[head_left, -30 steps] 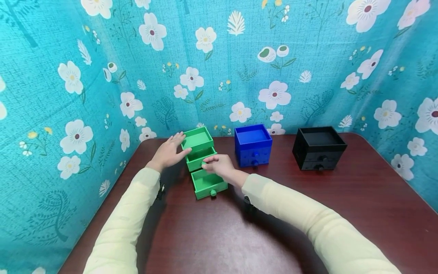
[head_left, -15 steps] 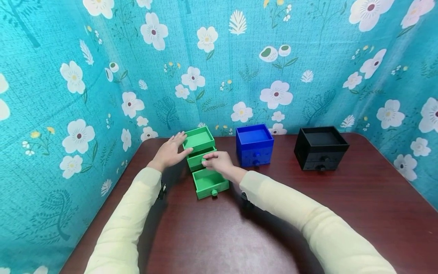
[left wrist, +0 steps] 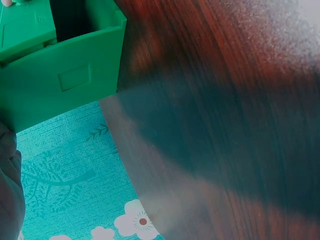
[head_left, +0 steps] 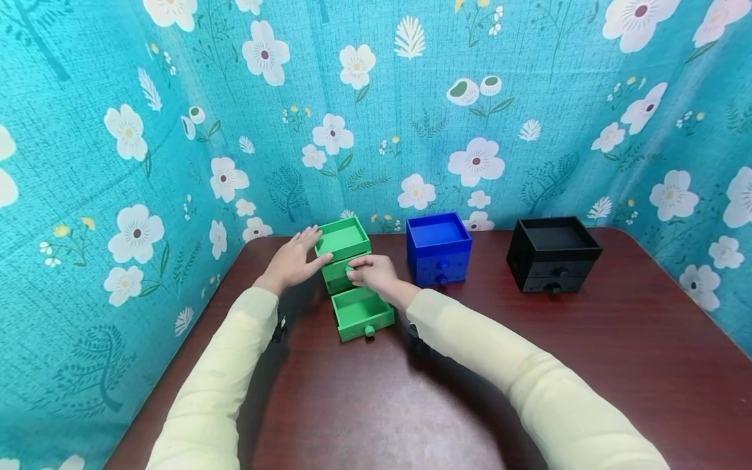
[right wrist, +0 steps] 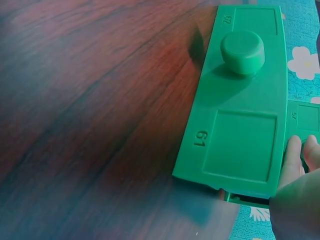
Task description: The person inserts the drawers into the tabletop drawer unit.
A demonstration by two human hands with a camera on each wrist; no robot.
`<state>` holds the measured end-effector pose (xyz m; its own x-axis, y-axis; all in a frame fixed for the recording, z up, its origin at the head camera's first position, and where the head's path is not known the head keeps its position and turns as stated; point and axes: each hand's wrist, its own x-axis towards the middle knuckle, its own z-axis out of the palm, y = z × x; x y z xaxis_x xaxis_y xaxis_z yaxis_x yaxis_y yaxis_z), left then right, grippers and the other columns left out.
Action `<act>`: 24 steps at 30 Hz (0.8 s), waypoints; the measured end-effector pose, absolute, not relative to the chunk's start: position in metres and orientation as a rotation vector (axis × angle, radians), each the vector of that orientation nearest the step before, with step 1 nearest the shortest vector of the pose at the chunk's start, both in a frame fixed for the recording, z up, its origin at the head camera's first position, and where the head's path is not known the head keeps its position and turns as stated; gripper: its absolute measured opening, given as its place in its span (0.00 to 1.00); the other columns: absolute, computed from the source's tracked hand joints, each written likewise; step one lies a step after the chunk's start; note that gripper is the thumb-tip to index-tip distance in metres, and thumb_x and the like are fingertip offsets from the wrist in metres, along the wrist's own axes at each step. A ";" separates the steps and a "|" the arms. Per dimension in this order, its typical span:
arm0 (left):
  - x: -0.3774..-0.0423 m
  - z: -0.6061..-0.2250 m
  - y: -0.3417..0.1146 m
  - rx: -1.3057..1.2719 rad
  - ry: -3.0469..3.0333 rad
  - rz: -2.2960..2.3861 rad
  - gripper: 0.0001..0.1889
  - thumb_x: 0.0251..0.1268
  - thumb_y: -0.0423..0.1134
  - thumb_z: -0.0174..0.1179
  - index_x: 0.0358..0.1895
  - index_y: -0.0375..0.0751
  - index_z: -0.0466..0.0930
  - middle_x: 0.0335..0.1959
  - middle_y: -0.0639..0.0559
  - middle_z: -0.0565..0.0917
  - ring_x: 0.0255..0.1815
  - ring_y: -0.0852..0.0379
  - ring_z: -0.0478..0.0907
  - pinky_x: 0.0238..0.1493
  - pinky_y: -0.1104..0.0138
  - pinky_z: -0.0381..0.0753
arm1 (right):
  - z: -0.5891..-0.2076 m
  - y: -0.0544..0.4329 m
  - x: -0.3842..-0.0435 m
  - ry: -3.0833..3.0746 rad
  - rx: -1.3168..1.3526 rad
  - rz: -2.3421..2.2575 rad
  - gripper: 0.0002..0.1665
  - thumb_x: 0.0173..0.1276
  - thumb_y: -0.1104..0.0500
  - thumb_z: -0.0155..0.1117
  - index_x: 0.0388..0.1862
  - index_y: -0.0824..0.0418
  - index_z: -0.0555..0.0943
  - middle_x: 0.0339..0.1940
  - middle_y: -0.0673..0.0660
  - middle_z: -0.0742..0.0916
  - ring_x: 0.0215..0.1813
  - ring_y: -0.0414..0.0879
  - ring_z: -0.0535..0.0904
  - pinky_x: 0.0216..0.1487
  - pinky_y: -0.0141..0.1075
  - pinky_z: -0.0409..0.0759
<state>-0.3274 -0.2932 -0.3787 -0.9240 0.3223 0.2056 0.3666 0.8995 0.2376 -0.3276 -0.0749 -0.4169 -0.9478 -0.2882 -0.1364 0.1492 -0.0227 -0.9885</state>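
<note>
A small green drawer cabinet [head_left: 343,238] with a shallow open tray on top stands at the back left of the table. Its lower drawer [head_left: 348,331] is pulled far out, a round knob [right wrist: 242,52] on its front; nothing shows inside. Above that, the upper drawer [head_left: 336,282] sits nearly flush with the cabinet. My right hand [head_left: 377,273] pinches the upper drawer's knob, which the fingers mostly hide. My left hand [head_left: 292,262] rests against the cabinet's left side, fingers straight and thumb apart near the front. In the left wrist view only an edge of that hand appears.
A blue drawer cabinet [head_left: 437,241] stands right of the green one, and a black drawer cabinet [head_left: 552,245] farther right; both have their drawers in. The dark reddish wooden table [head_left: 376,405] meets a turquoise flowered cloth [head_left: 376,130] behind and at the sides.
The upper green drawer has slid inward, from partly out to nearly flush, with my right hand moving along on its knob. My left hand and the lower drawer have stayed in place.
</note>
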 end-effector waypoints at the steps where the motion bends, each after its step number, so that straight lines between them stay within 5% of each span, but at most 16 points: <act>1: -0.327 -0.378 -0.293 -0.531 -2.904 -0.409 0.40 0.71 0.62 0.49 0.75 0.37 0.58 0.76 0.43 0.56 0.77 0.50 0.47 0.75 0.58 0.44 | -0.417 -0.075 -0.328 1.955 -0.144 -2.046 0.13 0.63 0.71 0.67 0.47 0.68 0.85 0.42 0.60 0.87 0.43 0.49 0.86 0.44 0.38 0.84; 24: -0.326 -0.379 -0.292 -0.515 -2.921 -0.419 0.41 0.71 0.63 0.47 0.75 0.37 0.56 0.77 0.43 0.54 0.78 0.50 0.45 0.75 0.57 0.43 | -0.413 -0.071 -0.325 1.856 -0.124 -2.069 0.18 0.64 0.71 0.65 0.54 0.66 0.83 0.46 0.63 0.86 0.48 0.54 0.85 0.48 0.42 0.83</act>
